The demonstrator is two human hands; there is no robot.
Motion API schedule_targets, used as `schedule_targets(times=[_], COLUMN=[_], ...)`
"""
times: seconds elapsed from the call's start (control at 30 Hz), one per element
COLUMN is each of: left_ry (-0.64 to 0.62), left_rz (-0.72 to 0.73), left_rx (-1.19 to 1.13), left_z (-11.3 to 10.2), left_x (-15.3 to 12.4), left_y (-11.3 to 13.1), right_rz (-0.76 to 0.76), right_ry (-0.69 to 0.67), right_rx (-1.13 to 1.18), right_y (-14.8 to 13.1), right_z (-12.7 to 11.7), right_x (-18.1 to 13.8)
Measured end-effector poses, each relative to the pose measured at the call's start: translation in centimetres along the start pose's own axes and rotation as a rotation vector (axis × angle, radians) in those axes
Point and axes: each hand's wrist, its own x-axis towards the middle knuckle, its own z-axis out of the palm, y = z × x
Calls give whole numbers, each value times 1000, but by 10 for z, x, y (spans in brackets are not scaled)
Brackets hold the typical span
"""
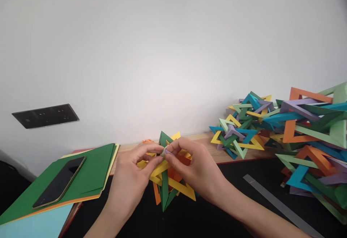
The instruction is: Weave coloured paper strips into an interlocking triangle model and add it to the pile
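My left hand (132, 176) and my right hand (196, 165) meet fingertip to fingertip in the middle of the view. The left thumb and forefinger pinch a small pale green paper piece (163, 152). Between the right thumb and fingers is a lilac paper strip (169, 152), mostly hidden by them. Directly under and behind the hands stands a folded paper star model (179, 186) of interlocking yellow, dark green and orange frames. Whether the small pieces are joined to it I cannot tell.
Finished-looking multicoloured paper star models (238, 133) and larger ones (311, 140) crowd the right side. A metal ruler (276, 202) lies on the black surface. At left, a phone (61, 182) rests on stacked coloured paper (100, 165). A socket plate (46, 115) is on the wall.
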Motion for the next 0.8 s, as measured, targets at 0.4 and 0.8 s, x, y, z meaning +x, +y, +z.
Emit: schedule_targets(times=[0.4, 0.8], left_ry=[-63, -58], left_rz=[1, -30], left_rx=[-83, -67], left_z=[-4, -1], left_x=[2, 6], left_y=[1, -1], right_rz=[82, 141], right_ry=[-134, -382], right_rx=[244, 509], right_y=[-1, 10], right_z=[-8, -15], right_x=[3, 13])
